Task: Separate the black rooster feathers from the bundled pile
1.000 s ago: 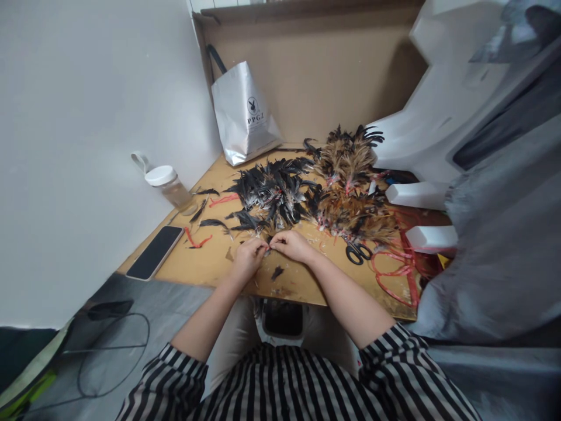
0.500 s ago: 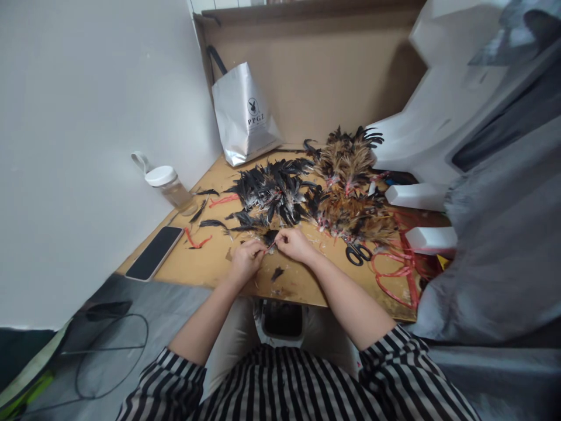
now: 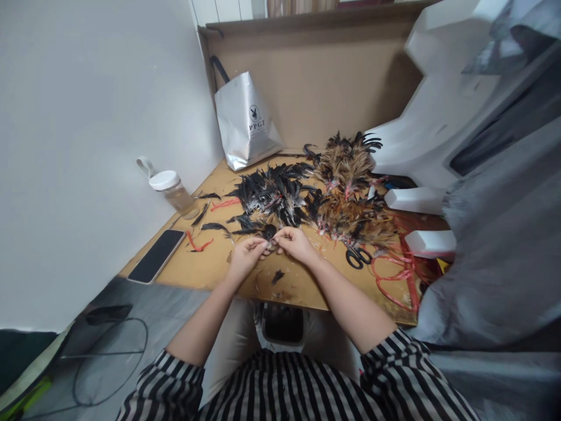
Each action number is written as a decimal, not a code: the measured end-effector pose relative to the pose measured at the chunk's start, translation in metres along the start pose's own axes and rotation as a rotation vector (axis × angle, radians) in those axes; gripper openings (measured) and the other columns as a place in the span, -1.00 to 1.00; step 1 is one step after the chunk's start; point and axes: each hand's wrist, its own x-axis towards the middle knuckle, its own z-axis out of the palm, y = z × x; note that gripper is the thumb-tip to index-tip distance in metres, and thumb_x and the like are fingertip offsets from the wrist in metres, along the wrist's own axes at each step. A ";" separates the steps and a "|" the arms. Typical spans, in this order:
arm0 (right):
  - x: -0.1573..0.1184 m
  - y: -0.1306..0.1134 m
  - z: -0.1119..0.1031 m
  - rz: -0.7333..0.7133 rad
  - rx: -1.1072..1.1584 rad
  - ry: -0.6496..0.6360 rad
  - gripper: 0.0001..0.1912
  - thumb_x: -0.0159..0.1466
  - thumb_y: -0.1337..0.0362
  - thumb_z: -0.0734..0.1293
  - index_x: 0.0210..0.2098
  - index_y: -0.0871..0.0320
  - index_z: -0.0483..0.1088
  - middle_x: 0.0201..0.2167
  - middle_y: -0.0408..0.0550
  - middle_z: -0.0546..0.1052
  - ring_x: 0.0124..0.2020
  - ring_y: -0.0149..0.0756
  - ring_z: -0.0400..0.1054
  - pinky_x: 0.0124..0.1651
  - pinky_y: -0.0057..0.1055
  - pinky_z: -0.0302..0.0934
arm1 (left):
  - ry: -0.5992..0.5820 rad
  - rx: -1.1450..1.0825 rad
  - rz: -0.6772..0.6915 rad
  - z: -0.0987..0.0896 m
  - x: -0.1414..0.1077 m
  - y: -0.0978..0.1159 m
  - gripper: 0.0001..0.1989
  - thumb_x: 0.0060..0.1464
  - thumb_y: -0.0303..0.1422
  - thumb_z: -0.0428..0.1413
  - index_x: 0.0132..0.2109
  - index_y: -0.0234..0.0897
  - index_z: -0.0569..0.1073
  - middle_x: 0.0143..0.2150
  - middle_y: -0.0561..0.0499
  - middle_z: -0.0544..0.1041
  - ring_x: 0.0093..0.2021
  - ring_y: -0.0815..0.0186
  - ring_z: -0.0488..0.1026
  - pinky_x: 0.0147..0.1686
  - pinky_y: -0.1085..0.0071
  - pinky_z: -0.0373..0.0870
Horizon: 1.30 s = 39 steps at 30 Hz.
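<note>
Your left hand (image 3: 249,255) and right hand (image 3: 297,244) are together, just beside each other, thumbs and fingers pinched on one small dark feather bunch (image 3: 269,231). This bunch lies between your fingertips, above the surface (image 3: 245,279), left of the middle of its near edge. Which fingers bear on the quill ends is too small to tell.

Writing: one silver bag (image 3: 248,126), standing at the far left corner, reads "PPGZ" below a circled rabbit-head emblem; the finer print beneath is illegible.

Count: three main feather heaps. One black heap (image 3: 274,193) lies beyond your hands, toward the far edge. Two brown heaps lie right of it: a far brown heap (image 3: 344,164) near the far edge and a near brown heap (image 3: 357,221) closer to the right edge. Three loose dark feathers (image 3: 214,227) lie toward the left edge; one dark scrap (image 3: 277,276) lies near the near edge.

Along the left edge you have one phone (image 3: 156,255), dark screen upward, and one bottle (image 3: 177,196) with a white lid. Two groups of red strips (image 3: 198,245) lie between these and the black heap. One pair of scissors (image 3: 358,257), black-handled, lies just beside the near brown heap. Red cord (image 3: 392,278) loops over the near right corner; the number of its strands cannot be told.
</note>
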 end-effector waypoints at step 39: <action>0.014 -0.009 -0.028 -0.016 0.139 0.394 -0.84 -0.05 0.22 0.31 -0.58 0.19 0.28 -0.65 -0.23 0.34 -0.61 -0.49 0.15 -0.50 -0.53 0.03 | -0.144 -0.365 0.011 0.044 0.068 0.005 -0.78 -0.26 -0.34 0.22 -0.44 -0.37 0.40 -0.55 0.05 0.46 -0.61 0.49 0.30 -0.55 0.54 0.23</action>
